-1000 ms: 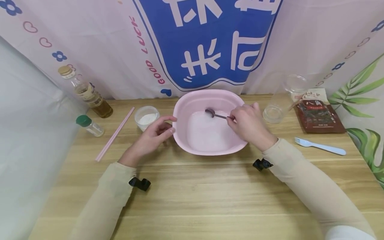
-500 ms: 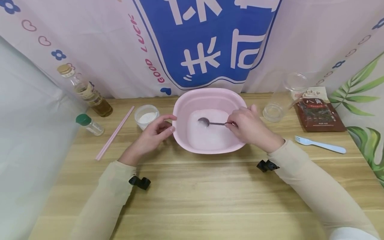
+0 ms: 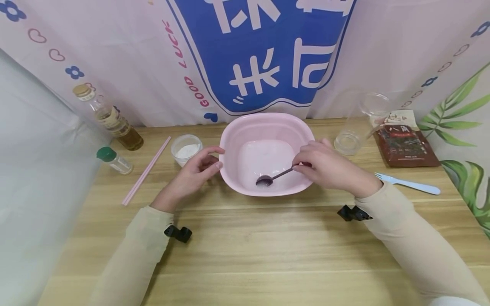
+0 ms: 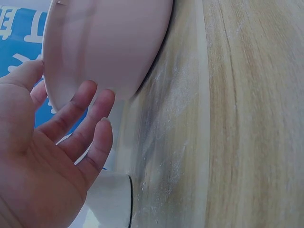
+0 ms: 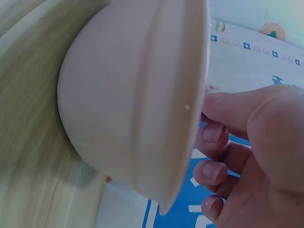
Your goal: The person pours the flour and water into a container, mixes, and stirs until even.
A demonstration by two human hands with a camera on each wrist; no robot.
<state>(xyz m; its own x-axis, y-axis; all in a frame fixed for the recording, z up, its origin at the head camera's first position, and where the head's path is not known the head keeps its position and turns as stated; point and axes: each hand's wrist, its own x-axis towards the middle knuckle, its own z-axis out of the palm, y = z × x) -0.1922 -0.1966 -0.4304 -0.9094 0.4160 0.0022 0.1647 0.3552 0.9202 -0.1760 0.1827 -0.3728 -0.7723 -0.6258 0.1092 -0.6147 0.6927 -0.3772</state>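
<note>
A pink basin [image 3: 229, 170] with whitish, watery liquid inside stands on the wooden table. My right hand [image 3: 325, 163] is over its right rim and pinches the handle of a dark metal spoon [image 3: 265, 180]. The spoon's bowl is low in the basin, at the near side. At the left rim, my left hand [image 3: 195, 170] touches the basin with thumb and index finger. In the left wrist view the left hand's other fingers [image 4: 97, 142] are loosely bent, apart from the basin wall. The right wrist view shows the basin [image 5: 128, 95] hiding the spoon.
Left of the basin are a tub of white powder [image 3: 186, 148], pink chopsticks [image 3: 147, 170], a green-capped shaker [image 3: 115, 160] and a corked bottle of amber liquid [image 3: 115, 121]. On the right are a clear plastic cup [image 3: 354, 131], a brown packet [image 3: 407, 144] and a pale blue fork [image 3: 409, 184].
My right hand has shifted rightward, and the spoon's bowl has swept from the basin's far side through the middle to its near side. The left hand stays at the rim.
</note>
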